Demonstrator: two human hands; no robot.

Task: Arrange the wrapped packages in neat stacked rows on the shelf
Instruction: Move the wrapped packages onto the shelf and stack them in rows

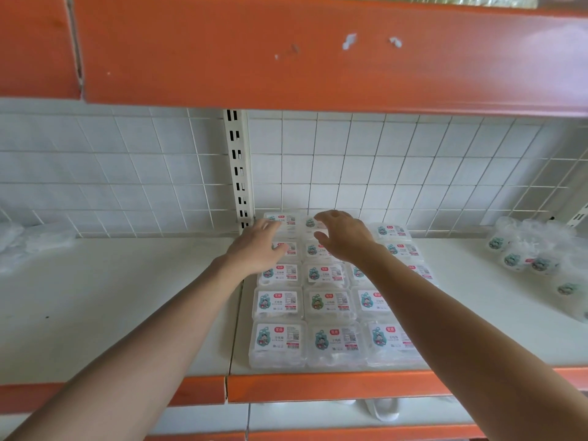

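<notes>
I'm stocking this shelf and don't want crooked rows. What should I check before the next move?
1. Front row of packages square to the shelf edge: ok.
2. Left hand flat on the back-left packages: ok.
3. Right hand gripping the back middle package: cannot tell.
4. Right column straight: cannot tell, the right arm covers part of it.
5. Loose packages at the far right stacked: not ok.

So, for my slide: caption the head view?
Left hand and right hand reach over wrapped packages in rows on the shelf.
</notes>
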